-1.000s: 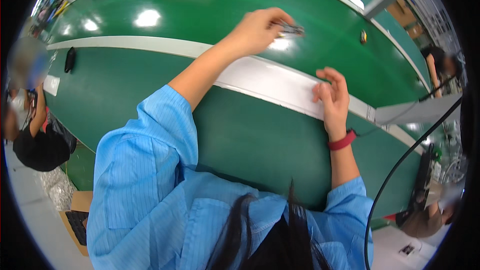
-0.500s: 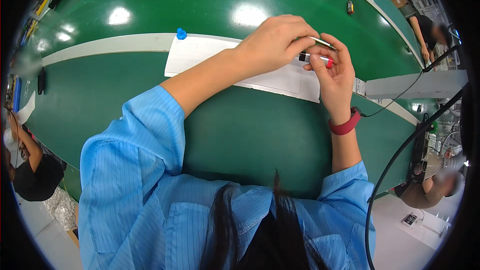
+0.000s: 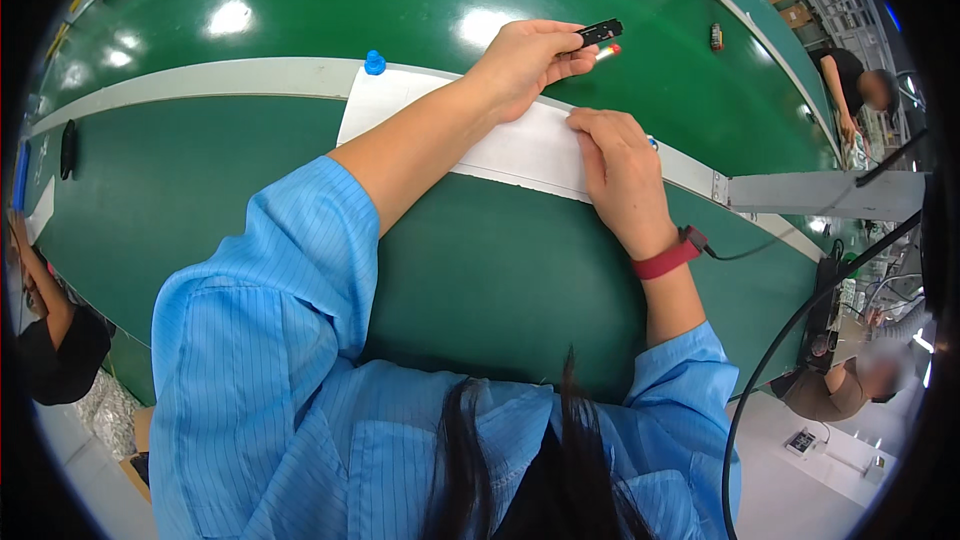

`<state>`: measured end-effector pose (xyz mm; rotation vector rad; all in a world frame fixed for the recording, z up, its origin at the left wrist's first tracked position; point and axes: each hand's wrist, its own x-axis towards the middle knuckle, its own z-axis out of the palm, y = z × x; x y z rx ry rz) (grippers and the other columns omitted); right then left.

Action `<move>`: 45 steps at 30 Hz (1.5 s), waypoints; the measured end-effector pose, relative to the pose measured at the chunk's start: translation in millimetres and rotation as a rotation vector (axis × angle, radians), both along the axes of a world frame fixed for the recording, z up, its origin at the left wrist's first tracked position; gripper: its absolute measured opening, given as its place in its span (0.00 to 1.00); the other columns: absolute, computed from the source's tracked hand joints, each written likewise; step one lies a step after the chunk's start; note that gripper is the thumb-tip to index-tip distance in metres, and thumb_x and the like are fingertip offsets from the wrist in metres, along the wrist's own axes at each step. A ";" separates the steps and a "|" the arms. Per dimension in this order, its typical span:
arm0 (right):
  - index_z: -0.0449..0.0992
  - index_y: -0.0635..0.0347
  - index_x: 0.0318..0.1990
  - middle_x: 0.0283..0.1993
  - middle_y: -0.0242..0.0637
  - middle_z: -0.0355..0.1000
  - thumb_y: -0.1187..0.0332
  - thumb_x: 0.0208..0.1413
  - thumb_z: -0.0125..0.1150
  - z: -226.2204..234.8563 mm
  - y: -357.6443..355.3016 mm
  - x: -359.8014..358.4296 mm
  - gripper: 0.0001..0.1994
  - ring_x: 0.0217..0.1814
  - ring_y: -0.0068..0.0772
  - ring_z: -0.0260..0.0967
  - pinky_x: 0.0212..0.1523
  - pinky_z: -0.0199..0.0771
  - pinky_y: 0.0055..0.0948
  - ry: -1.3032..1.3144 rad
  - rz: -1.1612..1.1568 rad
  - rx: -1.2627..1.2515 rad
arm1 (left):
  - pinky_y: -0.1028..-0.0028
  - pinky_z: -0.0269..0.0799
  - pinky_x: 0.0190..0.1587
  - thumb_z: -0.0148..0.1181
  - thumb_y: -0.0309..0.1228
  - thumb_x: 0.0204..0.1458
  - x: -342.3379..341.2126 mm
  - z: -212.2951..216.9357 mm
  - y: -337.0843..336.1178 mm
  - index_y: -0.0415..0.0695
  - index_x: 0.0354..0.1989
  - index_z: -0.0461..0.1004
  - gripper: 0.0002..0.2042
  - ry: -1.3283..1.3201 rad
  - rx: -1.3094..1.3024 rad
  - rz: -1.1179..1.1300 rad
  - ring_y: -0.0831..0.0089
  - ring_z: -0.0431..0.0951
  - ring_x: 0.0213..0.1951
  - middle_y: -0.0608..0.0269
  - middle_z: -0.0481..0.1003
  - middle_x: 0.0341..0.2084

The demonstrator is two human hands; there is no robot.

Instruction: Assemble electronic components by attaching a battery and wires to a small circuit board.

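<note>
The left hand (image 3: 525, 55), joined with the right half a second ago, now reaches beyond the white sheet (image 3: 520, 145) pinching a small black part (image 3: 600, 32), while the right hand (image 3: 620, 175) presses flat, empty, on the sheet's right end.

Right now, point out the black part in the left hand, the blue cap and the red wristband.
black part (image 3: 600, 32), head view, middle of its body.
blue cap (image 3: 375, 63), head view, its top.
red wristband (image 3: 666, 260), head view, band's outer face.
</note>
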<state>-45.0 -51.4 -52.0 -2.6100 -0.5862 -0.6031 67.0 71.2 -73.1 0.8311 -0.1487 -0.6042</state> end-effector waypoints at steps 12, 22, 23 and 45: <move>0.64 0.65 0.31 0.25 0.31 0.64 0.82 0.39 0.56 52.0 -6.9 60.3 0.10 0.26 0.22 0.61 0.31 0.66 0.21 0.874 0.181 -0.067 | 0.79 0.70 0.41 0.47 0.26 0.53 -0.5 -4.3 -2.2 0.30 0.42 0.66 0.12 -0.034 0.022 0.013 0.77 0.72 0.34 0.56 0.72 0.32; 0.64 0.65 0.37 0.31 0.40 0.67 0.81 0.44 0.53 26.6 -8.9 -18.0 0.11 0.28 0.37 0.69 0.32 0.71 0.30 -0.106 0.023 0.152 | 0.79 0.71 0.42 0.49 0.27 0.52 -5.6 4.0 -2.3 0.28 0.41 0.67 0.13 -0.074 0.061 0.003 0.74 0.75 0.34 0.53 0.73 0.33; 0.64 0.66 0.39 0.31 0.39 0.68 0.80 0.47 0.55 28.0 -11.5 -21.1 0.11 0.29 0.33 0.70 0.34 0.72 0.27 -0.076 -0.097 0.522 | 0.78 0.71 0.43 0.49 0.27 0.52 -7.6 4.7 -0.7 0.27 0.41 0.67 0.13 -0.073 0.048 -0.063 0.73 0.75 0.35 0.52 0.73 0.33; 0.66 0.63 0.33 0.31 0.36 0.71 0.78 0.46 0.60 3.2 -40.0 20.4 0.09 0.33 0.21 0.68 0.36 0.65 0.17 0.231 -0.170 1.341 | 0.75 0.68 0.50 0.43 0.27 0.55 -24.1 15.9 1.6 0.25 0.45 0.63 0.15 -0.073 0.067 -0.297 0.64 0.73 0.44 0.44 0.69 0.40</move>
